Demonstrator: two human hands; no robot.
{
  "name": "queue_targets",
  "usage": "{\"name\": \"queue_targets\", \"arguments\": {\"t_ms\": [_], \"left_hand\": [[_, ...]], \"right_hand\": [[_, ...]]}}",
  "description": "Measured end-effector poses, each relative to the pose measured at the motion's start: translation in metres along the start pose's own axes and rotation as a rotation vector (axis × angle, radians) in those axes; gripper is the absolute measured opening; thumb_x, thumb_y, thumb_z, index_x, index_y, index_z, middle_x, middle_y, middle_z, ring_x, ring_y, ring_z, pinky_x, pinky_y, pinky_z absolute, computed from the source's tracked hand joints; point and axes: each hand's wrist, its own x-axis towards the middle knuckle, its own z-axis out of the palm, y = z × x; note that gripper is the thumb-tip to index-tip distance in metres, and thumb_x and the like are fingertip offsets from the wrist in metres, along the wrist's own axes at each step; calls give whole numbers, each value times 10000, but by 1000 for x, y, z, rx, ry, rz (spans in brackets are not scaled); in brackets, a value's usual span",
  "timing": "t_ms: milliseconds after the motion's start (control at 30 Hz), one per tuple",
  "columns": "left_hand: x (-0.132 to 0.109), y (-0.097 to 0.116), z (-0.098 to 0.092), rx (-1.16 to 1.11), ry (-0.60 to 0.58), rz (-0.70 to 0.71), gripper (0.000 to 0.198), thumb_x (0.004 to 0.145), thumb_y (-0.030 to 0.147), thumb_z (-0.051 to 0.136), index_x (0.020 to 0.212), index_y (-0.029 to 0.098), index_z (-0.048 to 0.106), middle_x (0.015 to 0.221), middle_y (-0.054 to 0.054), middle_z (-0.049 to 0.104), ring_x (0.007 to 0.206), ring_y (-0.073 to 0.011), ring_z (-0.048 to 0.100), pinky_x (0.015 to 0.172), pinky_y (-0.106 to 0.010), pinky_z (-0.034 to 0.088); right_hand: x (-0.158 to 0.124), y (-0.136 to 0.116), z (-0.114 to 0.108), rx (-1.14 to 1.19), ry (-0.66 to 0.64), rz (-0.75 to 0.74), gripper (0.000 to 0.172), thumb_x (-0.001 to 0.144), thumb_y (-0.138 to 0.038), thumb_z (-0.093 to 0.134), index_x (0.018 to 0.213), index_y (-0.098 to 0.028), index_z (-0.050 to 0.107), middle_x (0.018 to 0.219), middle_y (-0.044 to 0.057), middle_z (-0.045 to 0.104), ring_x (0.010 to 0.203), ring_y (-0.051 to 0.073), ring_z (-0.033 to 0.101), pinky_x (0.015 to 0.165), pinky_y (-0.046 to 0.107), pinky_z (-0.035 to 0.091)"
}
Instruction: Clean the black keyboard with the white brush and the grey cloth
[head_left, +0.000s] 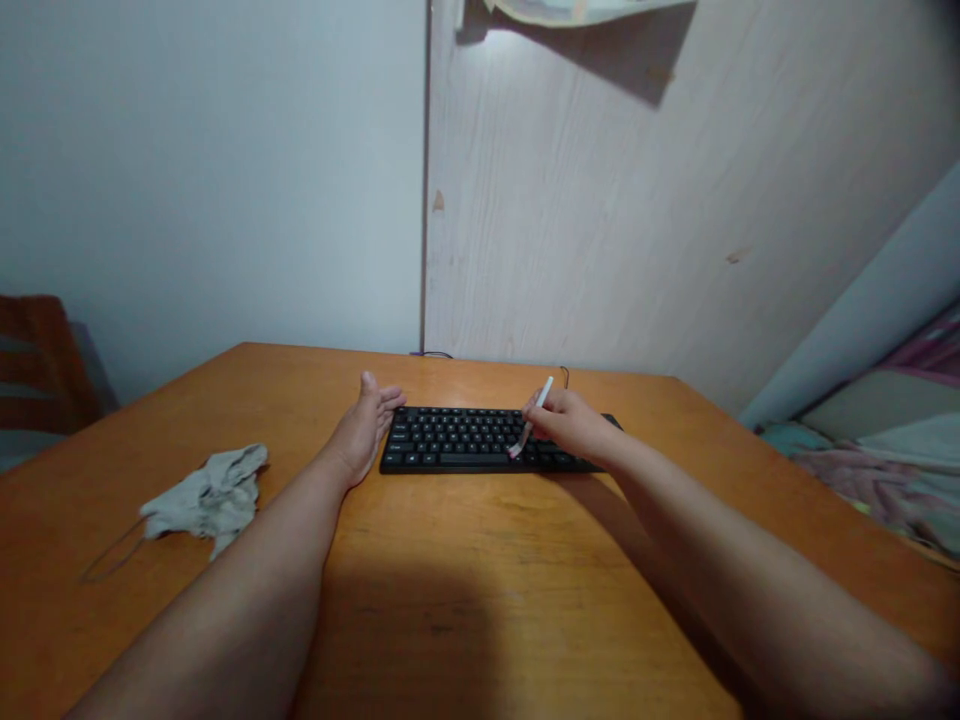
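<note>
A black keyboard (457, 434) lies flat on the wooden table, long side towards me. At its left end rests my left hand (366, 430), open on its edge, thumb up and fingers stretched out to the keyboard's far left corner. My right hand (566, 420) is closed around the white handle of a toothbrush (528, 430), above the right part of the keyboard. The brush is tilted, its pinkish-white bristle head down on the keys near the right end of the space bar. My right hand hides many of the right-hand keys.
A crumpled grey cloth (210, 497) with a string loop lies left of my left forearm. The wooden table (450, 560) meets a wall behind, where thin cables show at its far edge. A wooden chair (45, 365) stands left; bedding (877, 470) lies right.
</note>
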Motion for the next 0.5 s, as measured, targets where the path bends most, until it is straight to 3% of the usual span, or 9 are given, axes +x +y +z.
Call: {"name": "queue_targets", "arguments": {"t_ms": [267, 500], "left_hand": [[2, 0, -2, 11, 4, -3, 983, 906, 820, 174, 1419, 66, 540, 1470, -243, 550, 1430, -260, 464, 1224, -371, 271], [0, 3, 0, -6, 17, -9, 1004, 898, 830, 194, 1427, 43, 524, 1478, -260, 533, 1415, -262, 482, 1213, -365, 296]], "right_hand": [[-27, 26, -18, -39, 104, 55, 317, 897, -423, 509, 701, -191, 600, 619, 18, 606, 596, 162, 556, 569, 263, 392], [-41, 34, -36, -140, 193, 122, 294, 883, -396, 508, 683, -198, 593, 628, 18, 616, 607, 170, 558, 567, 266, 358]]}}
